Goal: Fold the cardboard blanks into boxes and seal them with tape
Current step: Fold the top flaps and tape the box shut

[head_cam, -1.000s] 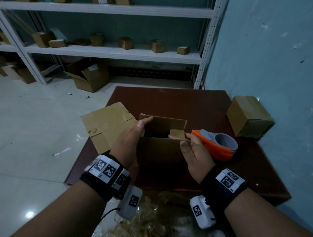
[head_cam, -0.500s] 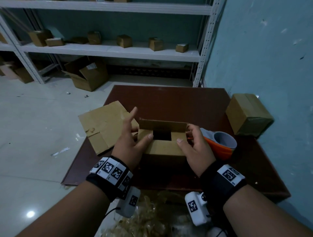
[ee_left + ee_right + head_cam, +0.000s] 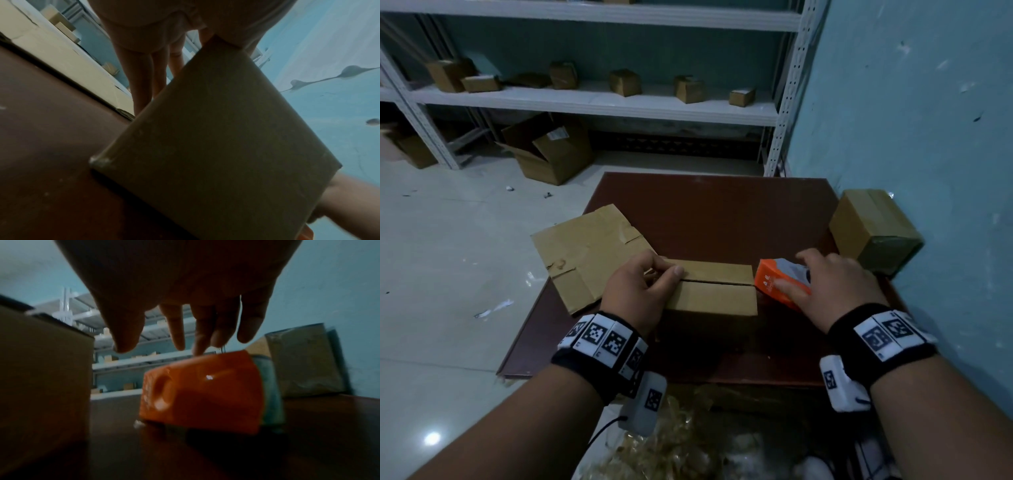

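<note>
A cardboard box (image 3: pixel 715 298) stands on the brown table (image 3: pixel 705 212) with its top flaps down and an untaped seam across the top. My left hand (image 3: pixel 650 277) grips its left end, thumb on top of the flaps and fingers down the far side; the left wrist view shows those fingers (image 3: pixel 144 78) along the box (image 3: pixel 216 138). My right hand (image 3: pixel 825 277) hovers spread over the orange tape dispenser (image 3: pixel 774 279) to the right of the box. In the right wrist view one finger of this hand (image 3: pixel 176 337) touches the dispenser (image 3: pixel 201 391); the others hang above it.
A flat cardboard blank (image 3: pixel 585 250) lies at the table's left edge. A taped box (image 3: pixel 873 233) sits against the blue wall at the right. Behind the table are white shelves (image 3: pixel 599 102) with small boxes and an open carton (image 3: pixel 551 150) on the floor. Crumpled wrapping (image 3: pixel 678 438) lies below the near edge.
The open top flaps have been folded down flat. My right hand left the box and moved right onto the tape dispenser. My left hand now holds the flaps down.
</note>
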A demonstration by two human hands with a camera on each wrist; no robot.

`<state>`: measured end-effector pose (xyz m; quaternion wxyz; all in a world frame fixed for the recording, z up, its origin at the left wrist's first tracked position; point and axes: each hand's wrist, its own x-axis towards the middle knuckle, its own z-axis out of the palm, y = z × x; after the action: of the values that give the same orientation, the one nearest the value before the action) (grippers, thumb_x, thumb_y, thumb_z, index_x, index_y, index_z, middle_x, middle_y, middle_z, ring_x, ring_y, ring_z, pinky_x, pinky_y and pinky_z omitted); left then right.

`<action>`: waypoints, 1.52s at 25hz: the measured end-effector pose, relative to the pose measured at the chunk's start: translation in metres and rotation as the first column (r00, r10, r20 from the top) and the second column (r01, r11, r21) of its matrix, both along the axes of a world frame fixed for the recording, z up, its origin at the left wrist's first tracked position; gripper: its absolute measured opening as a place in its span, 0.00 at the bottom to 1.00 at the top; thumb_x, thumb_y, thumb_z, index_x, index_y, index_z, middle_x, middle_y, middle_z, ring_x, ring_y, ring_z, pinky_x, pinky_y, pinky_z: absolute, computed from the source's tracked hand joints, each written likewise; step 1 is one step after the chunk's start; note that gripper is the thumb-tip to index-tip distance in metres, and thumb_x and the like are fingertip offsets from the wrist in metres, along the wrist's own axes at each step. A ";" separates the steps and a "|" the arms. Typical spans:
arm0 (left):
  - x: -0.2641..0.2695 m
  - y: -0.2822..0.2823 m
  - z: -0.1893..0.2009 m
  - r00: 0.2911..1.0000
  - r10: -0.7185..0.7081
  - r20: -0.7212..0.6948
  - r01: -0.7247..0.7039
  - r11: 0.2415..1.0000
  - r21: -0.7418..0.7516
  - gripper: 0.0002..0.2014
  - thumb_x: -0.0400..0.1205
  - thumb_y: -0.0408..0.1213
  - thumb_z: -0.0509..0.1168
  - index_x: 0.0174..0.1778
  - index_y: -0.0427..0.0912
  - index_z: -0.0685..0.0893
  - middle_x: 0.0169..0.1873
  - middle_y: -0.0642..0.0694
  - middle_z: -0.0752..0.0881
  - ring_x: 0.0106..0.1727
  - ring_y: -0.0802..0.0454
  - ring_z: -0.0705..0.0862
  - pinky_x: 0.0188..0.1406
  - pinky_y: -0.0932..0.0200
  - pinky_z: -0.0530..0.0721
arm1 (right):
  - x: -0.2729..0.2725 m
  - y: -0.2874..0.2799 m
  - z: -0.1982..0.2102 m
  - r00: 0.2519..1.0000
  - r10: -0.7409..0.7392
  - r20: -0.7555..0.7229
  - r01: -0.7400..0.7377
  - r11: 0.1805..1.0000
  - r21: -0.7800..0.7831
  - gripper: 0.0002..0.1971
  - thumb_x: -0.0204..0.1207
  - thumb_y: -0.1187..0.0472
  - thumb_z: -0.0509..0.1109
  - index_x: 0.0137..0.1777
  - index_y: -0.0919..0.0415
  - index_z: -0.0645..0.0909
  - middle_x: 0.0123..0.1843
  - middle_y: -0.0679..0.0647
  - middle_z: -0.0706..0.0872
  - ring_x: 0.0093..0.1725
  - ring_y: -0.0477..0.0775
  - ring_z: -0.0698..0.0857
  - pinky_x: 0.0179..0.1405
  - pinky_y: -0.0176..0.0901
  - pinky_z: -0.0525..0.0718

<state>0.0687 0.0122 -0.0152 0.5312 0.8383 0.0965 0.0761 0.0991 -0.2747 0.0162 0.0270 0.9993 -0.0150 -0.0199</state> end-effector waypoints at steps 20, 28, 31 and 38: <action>-0.009 -0.021 0.020 0.967 -0.106 -0.232 -0.094 0.698 -0.710 0.30 0.87 0.63 0.60 0.34 0.43 0.93 0.46 0.42 0.95 0.52 0.42 0.90 0.51 0.46 0.84 | -0.019 0.043 0.066 0.977 0.193 0.089 -0.175 0.493 0.853 0.21 0.84 0.38 0.69 0.43 0.53 0.92 0.36 0.58 0.91 0.38 0.63 0.91 0.50 0.68 0.90; -0.010 -0.012 0.021 0.997 -0.063 -0.047 0.034 0.887 -0.461 0.12 0.80 0.43 0.76 0.30 0.50 0.91 0.33 0.38 0.87 0.39 0.37 0.83 0.42 0.41 0.85 | -0.016 0.058 0.066 0.977 0.198 0.082 -0.188 0.608 0.771 0.21 0.83 0.36 0.68 0.43 0.50 0.91 0.38 0.48 0.89 0.39 0.47 0.88 0.37 0.40 0.81; -0.011 -0.010 0.014 0.997 0.046 -0.058 -0.064 0.926 -0.371 0.12 0.85 0.38 0.71 0.34 0.47 0.89 0.36 0.43 0.93 0.43 0.38 0.92 0.51 0.33 0.92 | -0.018 0.072 0.069 0.976 0.211 0.062 -0.189 0.661 0.726 0.19 0.84 0.36 0.68 0.44 0.48 0.91 0.41 0.45 0.89 0.39 0.45 0.87 0.28 0.31 0.79; -0.018 -0.004 -0.011 0.973 0.062 -0.221 -0.107 0.974 -0.198 0.16 0.86 0.40 0.69 0.30 0.42 0.85 0.18 0.52 0.81 0.18 0.58 0.78 0.21 0.64 0.75 | -0.011 0.100 0.065 0.973 0.227 0.040 -0.207 0.783 0.587 0.17 0.83 0.36 0.67 0.48 0.45 0.90 0.44 0.42 0.88 0.45 0.46 0.85 0.52 0.53 0.87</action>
<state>0.0505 0.0083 -0.0260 0.5990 0.7764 0.1961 -0.0021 0.0879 -0.1745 0.0813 -0.2808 0.9531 0.1071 -0.0365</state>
